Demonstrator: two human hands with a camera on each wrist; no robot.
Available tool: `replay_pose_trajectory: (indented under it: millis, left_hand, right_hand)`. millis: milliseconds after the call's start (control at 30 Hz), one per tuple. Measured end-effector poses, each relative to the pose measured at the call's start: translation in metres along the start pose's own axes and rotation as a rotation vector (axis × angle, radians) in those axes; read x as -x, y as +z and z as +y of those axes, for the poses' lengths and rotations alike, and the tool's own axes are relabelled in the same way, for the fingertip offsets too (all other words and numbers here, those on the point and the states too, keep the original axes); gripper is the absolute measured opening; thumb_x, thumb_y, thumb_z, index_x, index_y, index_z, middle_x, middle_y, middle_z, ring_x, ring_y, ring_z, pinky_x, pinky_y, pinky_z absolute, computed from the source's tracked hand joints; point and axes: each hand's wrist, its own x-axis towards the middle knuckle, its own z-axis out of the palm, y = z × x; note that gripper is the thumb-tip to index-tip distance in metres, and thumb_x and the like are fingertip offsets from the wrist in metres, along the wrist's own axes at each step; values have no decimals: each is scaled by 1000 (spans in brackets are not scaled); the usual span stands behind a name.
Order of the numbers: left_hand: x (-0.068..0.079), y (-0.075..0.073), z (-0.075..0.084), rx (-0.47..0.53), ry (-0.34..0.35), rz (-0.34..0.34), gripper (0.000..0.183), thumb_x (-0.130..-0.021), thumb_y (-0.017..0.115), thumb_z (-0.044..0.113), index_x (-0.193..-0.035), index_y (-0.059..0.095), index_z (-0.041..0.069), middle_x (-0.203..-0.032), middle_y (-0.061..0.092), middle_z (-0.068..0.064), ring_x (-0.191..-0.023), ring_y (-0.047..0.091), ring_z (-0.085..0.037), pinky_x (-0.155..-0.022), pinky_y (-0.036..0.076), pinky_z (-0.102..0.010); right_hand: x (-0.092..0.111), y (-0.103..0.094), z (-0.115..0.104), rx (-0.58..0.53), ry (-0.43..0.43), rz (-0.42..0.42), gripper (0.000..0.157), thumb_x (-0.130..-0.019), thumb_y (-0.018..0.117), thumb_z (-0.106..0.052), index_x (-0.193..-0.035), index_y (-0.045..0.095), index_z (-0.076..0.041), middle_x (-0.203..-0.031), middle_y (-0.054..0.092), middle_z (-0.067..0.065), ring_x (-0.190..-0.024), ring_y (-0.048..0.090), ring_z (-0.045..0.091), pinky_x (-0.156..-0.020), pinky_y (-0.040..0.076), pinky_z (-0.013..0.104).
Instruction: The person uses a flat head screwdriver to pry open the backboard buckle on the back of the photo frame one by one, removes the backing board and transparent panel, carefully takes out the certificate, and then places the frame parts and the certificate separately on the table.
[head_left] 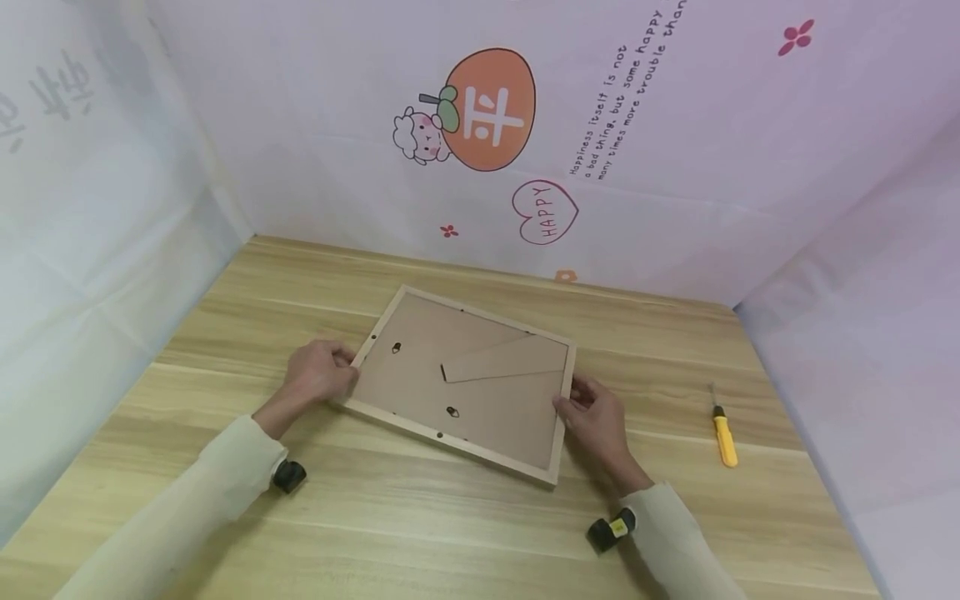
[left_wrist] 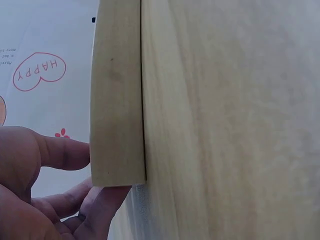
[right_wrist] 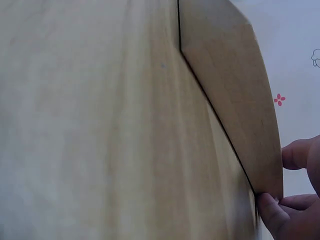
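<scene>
A wooden frame (head_left: pixel 480 452) rests mid-table (head_left: pixel 337 517), brown backing panel (head_left: pixel 495 400) facing up. The left hand (head_left: pixel 322 371) pinches its left edge between thumb and fingers; the right hand (head_left: pixel 598 421) grips the right edge likewise. Well apart to the right lies a yellow-handled screwdriver (head_left: pixel 723 437); a printed backdrop (head_left: pixel 337 167) borders the far side.

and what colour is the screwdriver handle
The screwdriver handle is yellow, black where it meets the shaft; the head view shows it best.
</scene>
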Motion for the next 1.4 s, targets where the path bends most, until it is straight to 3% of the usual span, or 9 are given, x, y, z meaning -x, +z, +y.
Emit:
replay_pose_trajectory:
  millis: [167,533,733,900,1400]
  left_hand:
    - [5,-3,2,56,-15,-62,34,-82,68,15,-112,67,0,-97,70,-13,-82,63,-22,-63,48,-25]
    - [19,-4,3,218,-55,-188,26,-83,67,8,-104,59,-5,-100,64,-18,-85,65,-24,-67,58,-30]
    - [28,-2,0,246,-76,-206,22,-88,66,8,-104,57,-4,-99,62,-17,-82,65,-22,-64,59,-31]
    - [35,1,-4,267,-73,-224,21,-89,66,7,-103,56,-5,-96,62,-18,-79,67,-22,-65,61,-32]
    - [43,5,-3,373,-98,-258,23,-89,62,1,-107,51,-8,-97,61,-21,-79,68,-23,-67,62,-35]
  right_hand:
    - [-3,-3,0,27,7,16,46,-90,69,-9,-132,57,1,-125,65,21,-111,65,31,-91,57,30]
    - [-9,-6,3,-24,-11,42,40,-89,71,-8,-126,61,3,-118,67,22,-104,66,31,-76,51,9]
    - [-6,-5,1,17,-27,47,36,-89,71,-10,-123,64,1,-114,70,19,-101,66,28,-74,49,9]
    - [-2,-3,3,22,10,30,37,-89,71,-11,-124,64,0,-113,70,19,-100,66,27,-73,50,10]
    - [-5,-4,1,29,33,27,36,-91,69,-11,-125,63,0,-114,69,18,-101,64,25,-74,49,9]
